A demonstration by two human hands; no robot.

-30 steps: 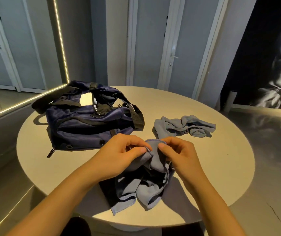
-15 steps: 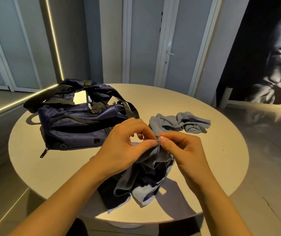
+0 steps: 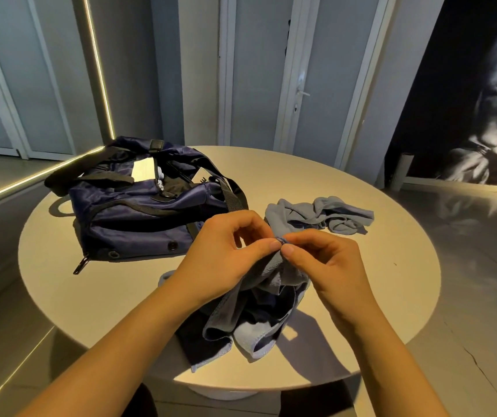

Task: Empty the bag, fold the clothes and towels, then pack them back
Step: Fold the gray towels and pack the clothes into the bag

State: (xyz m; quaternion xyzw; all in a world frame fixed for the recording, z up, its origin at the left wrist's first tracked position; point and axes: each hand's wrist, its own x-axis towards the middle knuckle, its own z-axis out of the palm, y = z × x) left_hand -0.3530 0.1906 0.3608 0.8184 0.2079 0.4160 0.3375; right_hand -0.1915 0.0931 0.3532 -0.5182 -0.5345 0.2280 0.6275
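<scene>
Towel (image 3: 271,282) hung pinched at one corner between left hand (image 3: 223,257) and right hand (image 3: 328,266); I judged folding barely begun, second cloth (image 3: 319,216) crumpled.

The bag (image 3: 139,218) is showing navy with black straps (image 3: 235,195); the held towel (image 3: 259,308) and the other cloth (image 3: 319,215) are looking plain grey-blue; the table (image 3: 361,281) is glowing beige.

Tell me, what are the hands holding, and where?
The left hand and right hand both pinch the towel at its top edge, fingertips almost touching; the rest hangs to the table.
</scene>
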